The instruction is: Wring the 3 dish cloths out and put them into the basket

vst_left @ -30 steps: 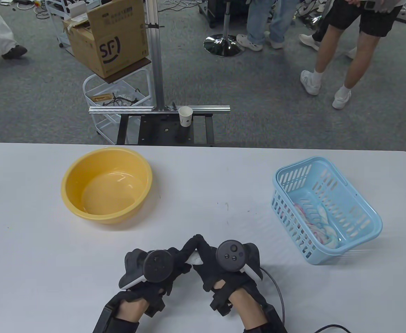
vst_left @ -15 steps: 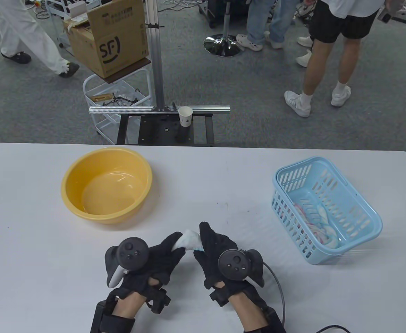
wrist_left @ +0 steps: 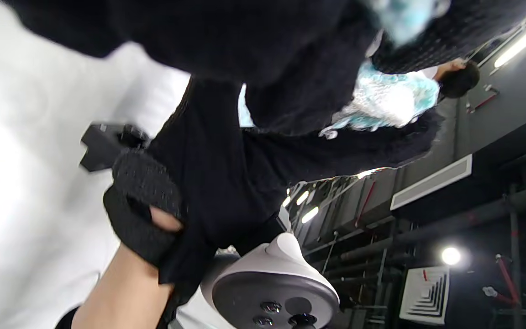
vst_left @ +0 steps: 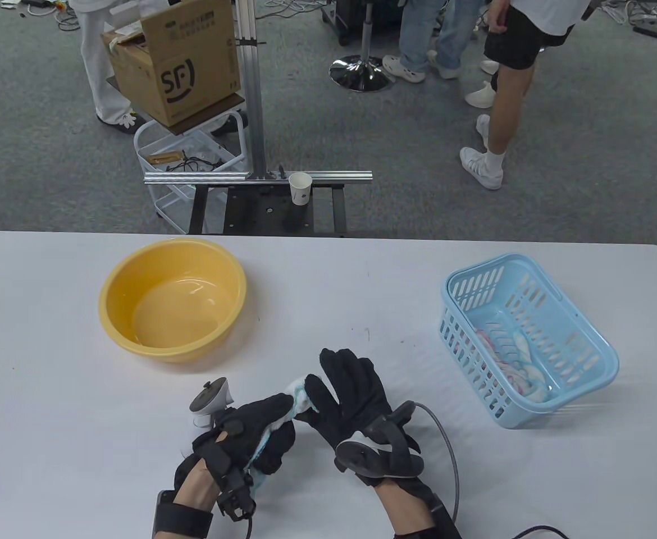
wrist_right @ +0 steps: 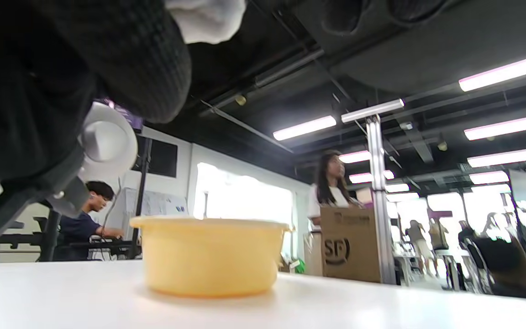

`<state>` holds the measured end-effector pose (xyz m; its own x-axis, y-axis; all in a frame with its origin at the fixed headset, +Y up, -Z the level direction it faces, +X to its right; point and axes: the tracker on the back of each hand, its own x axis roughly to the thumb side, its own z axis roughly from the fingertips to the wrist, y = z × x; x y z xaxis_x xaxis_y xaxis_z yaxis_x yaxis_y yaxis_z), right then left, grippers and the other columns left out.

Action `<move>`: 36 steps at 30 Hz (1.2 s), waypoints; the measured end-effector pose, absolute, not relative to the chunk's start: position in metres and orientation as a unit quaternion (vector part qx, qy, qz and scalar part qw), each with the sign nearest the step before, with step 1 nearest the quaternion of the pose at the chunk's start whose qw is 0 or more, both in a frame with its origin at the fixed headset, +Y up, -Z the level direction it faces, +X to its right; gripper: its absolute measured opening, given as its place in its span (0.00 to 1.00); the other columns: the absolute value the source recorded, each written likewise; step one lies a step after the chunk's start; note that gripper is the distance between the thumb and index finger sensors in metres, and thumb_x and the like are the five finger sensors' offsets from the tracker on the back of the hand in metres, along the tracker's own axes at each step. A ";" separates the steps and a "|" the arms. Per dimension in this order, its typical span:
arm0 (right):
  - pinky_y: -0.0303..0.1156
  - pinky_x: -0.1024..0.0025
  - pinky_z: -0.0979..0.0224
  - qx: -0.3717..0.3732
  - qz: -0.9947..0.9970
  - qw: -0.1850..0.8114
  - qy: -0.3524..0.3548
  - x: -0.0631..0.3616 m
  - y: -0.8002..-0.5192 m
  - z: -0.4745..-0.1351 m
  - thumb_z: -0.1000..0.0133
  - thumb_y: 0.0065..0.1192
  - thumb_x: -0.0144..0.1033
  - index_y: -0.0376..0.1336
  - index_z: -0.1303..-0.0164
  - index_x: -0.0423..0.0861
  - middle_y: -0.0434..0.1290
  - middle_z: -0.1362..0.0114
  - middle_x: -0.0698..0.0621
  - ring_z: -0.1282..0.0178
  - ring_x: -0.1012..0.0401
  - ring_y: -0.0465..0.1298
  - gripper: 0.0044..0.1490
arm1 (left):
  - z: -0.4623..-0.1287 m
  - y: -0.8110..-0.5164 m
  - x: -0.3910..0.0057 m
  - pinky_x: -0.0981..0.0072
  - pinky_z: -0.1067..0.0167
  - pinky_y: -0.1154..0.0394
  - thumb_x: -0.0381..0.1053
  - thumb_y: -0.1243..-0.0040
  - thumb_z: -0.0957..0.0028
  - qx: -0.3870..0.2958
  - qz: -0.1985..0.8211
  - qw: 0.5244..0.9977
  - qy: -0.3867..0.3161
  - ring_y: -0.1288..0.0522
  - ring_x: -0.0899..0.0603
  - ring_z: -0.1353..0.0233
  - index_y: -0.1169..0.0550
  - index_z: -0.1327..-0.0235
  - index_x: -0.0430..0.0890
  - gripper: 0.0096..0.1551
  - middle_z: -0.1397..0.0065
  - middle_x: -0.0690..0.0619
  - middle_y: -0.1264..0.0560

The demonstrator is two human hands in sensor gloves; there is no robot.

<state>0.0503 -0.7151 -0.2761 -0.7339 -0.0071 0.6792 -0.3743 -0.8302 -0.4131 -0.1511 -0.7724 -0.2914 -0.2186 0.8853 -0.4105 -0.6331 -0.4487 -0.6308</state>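
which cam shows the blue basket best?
Table view: the blue basket appears whole at the table's right, wrung cloths inside. Neither wrist view shows it; the right wrist view faces the yellow basin, the left wrist view mostly glove.

the table is seen from high above, looking down and out across the floor. the left wrist view is pressed close under the left hand, tipped on its side and aimed up at the ceiling. the right wrist view is set low at tabletop level, facing the yellow basin, which is shared with the table view
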 end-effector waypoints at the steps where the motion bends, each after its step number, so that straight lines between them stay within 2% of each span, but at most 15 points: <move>1: 0.52 0.34 0.22 0.356 0.885 0.094 -0.285 0.049 -0.713 -0.274 0.45 0.70 0.53 0.20 0.29 0.63 0.29 0.16 0.47 0.17 0.38 0.48 0.67 | -0.290 -0.772 -0.147 0.58 0.77 0.18 0.69 0.42 0.45 -0.396 0.752 0.496 -0.181 0.18 0.54 0.85 0.20 0.38 0.39 0.38 0.69 0.58 0.13; 4: 0.56 0.36 0.23 0.369 0.867 0.098 -0.320 0.048 -0.709 -0.269 0.45 0.70 0.51 0.25 0.26 0.62 0.36 0.15 0.47 0.19 0.39 0.54 0.63 | -0.287 -0.771 -0.138 0.58 0.77 0.18 0.69 0.43 0.44 -0.427 0.724 0.498 -0.211 0.19 0.54 0.85 0.20 0.39 0.39 0.38 0.70 0.58 0.13; 7: 0.61 0.39 0.25 0.372 0.854 0.114 -0.346 0.052 -0.707 -0.268 0.44 0.68 0.46 0.36 0.24 0.58 0.48 0.17 0.46 0.23 0.41 0.62 0.52 | -0.286 -0.769 -0.135 0.57 0.77 0.18 0.69 0.43 0.44 -0.439 0.701 0.516 -0.224 0.19 0.54 0.85 0.20 0.38 0.40 0.38 0.69 0.58 0.13; 10: 0.65 0.41 0.27 0.371 0.854 0.122 -0.343 0.057 -0.708 -0.271 0.44 0.67 0.44 0.48 0.26 0.54 0.59 0.20 0.46 0.27 0.42 0.69 0.41 | -0.287 -0.767 -0.136 0.57 0.75 0.18 0.68 0.42 0.45 -0.426 0.669 0.567 -0.220 0.19 0.54 0.83 0.22 0.36 0.40 0.38 0.67 0.59 0.14; 13: 0.69 0.42 0.29 0.369 0.864 0.125 -0.318 0.056 -0.711 -0.274 0.44 0.68 0.42 0.53 0.27 0.51 0.67 0.25 0.47 0.30 0.43 0.74 0.37 | -0.289 -0.764 -0.139 0.55 0.74 0.19 0.66 0.40 0.45 -0.407 0.636 0.620 -0.212 0.19 0.52 0.82 0.24 0.34 0.40 0.37 0.66 0.58 0.14; 16: 0.72 0.44 0.32 0.370 0.876 0.128 -0.282 0.051 -0.713 -0.277 0.45 0.70 0.40 0.57 0.29 0.49 0.73 0.30 0.45 0.35 0.44 0.78 0.35 | -0.291 -0.760 -0.145 0.55 0.73 0.19 0.64 0.35 0.51 -0.367 0.581 0.696 -0.207 0.19 0.52 0.82 0.23 0.34 0.41 0.38 0.65 0.58 0.14; 24: 0.79 0.46 0.42 0.349 0.910 0.118 -0.190 0.042 -0.715 -0.280 0.47 0.73 0.37 0.65 0.34 0.44 0.82 0.42 0.45 0.48 0.47 0.86 0.31 | -0.289 -0.739 -0.144 0.52 0.73 0.20 0.58 0.28 0.57 -0.228 0.386 0.870 -0.205 0.20 0.50 0.83 0.20 0.39 0.41 0.36 0.64 0.55 0.13; 29: 0.81 0.47 0.49 0.332 0.922 0.119 -0.159 0.039 -0.716 -0.282 0.49 0.75 0.37 0.68 0.38 0.41 0.86 0.50 0.44 0.57 0.49 0.89 0.30 | -0.284 -0.729 -0.137 0.51 0.72 0.20 0.57 0.26 0.59 -0.154 0.281 0.924 -0.211 0.20 0.49 0.82 0.18 0.41 0.41 0.35 0.64 0.55 0.13; 36: 0.83 0.49 0.55 0.300 0.937 0.135 -0.116 0.038 -0.716 -0.284 0.51 0.77 0.36 0.71 0.42 0.38 0.88 0.56 0.45 0.65 0.50 0.90 0.29 | -0.278 -0.722 -0.128 0.51 0.72 0.20 0.56 0.25 0.62 -0.073 0.170 0.957 -0.222 0.20 0.49 0.82 0.17 0.44 0.42 0.33 0.64 0.54 0.12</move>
